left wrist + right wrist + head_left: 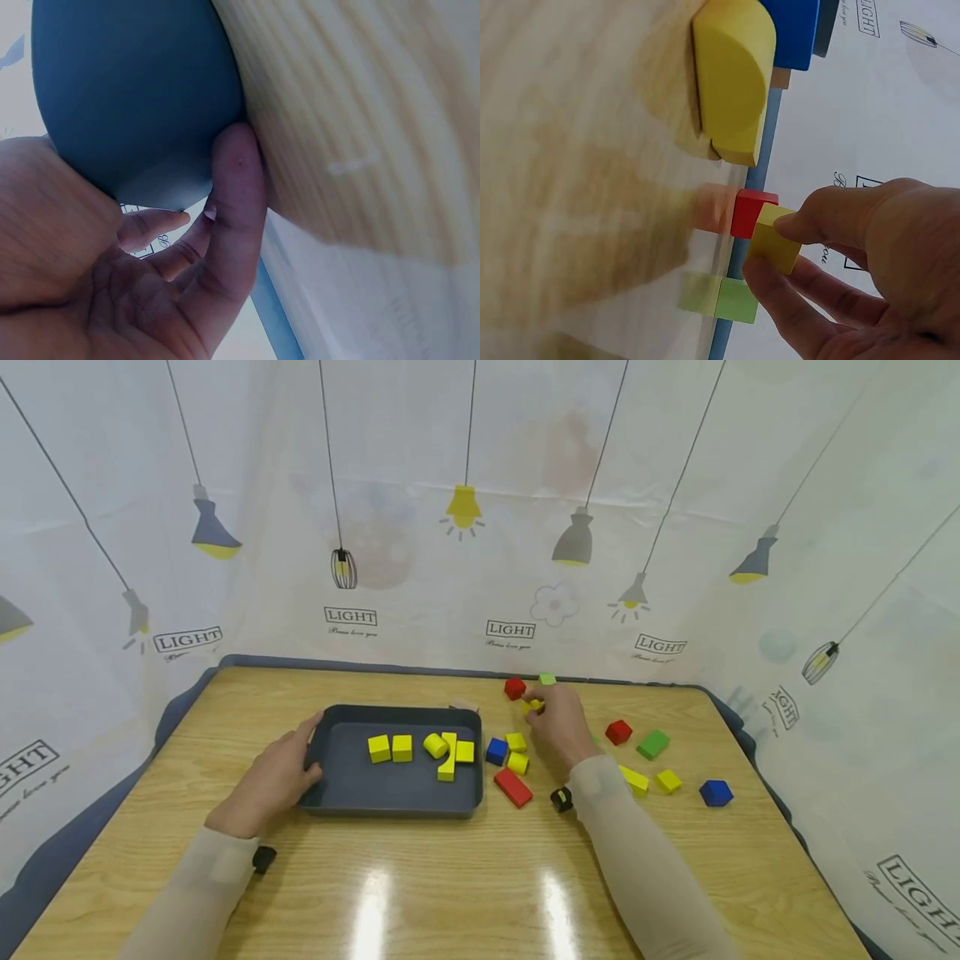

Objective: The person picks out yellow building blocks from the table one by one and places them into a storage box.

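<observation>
A dark grey tray (345,785) lies on the wooden table with several yellow blocks inside, among them cubes and a cylinder (435,745). My left hand (270,781) grips the tray's left side, fingers against its outer wall in the left wrist view. Beyond the tray's right end, my right hand (561,718) pinches a yellow block (776,246) between thumb and fingers. Just past that block are a red cube (514,688) and a light green block (547,679) near the table's back edge.
Right of the tray lie a blue cube (497,751), yellow blocks and a red rectangular block (513,787). Farther right are another red cube (618,732), a green block (653,744), more yellow pieces and a blue block (716,792). A printed curtain (420,635) surrounds the table.
</observation>
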`<action>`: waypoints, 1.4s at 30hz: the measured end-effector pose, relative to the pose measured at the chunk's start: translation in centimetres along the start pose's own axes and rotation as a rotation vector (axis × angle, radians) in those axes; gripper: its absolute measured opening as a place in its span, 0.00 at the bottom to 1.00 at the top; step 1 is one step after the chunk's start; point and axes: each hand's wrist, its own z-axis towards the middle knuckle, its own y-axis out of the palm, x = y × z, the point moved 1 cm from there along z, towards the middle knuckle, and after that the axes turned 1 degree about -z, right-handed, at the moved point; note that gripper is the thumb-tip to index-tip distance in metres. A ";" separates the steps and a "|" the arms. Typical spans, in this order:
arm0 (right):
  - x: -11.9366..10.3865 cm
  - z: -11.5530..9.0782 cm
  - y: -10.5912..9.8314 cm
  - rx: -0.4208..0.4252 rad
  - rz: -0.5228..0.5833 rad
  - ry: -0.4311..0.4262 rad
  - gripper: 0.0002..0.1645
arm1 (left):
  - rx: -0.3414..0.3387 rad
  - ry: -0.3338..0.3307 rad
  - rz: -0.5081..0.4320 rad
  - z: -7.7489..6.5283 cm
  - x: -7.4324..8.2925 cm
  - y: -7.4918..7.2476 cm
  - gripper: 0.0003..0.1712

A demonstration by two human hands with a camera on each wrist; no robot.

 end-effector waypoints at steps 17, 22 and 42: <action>-0.1 -2.3 0.1 0.026 0.029 -0.002 0.18 | -0.001 -0.003 -0.005 0.0 0.0 0.5 0.49; -0.8 -2.3 -0.6 0.063 -0.046 -0.072 0.19 | 0.003 0.021 -0.006 0.1 0.1 0.5 0.49; -5.8 -3.8 -1.5 0.010 -0.074 -0.235 0.15 | -0.008 0.010 0.012 0.0 0.0 0.0 0.50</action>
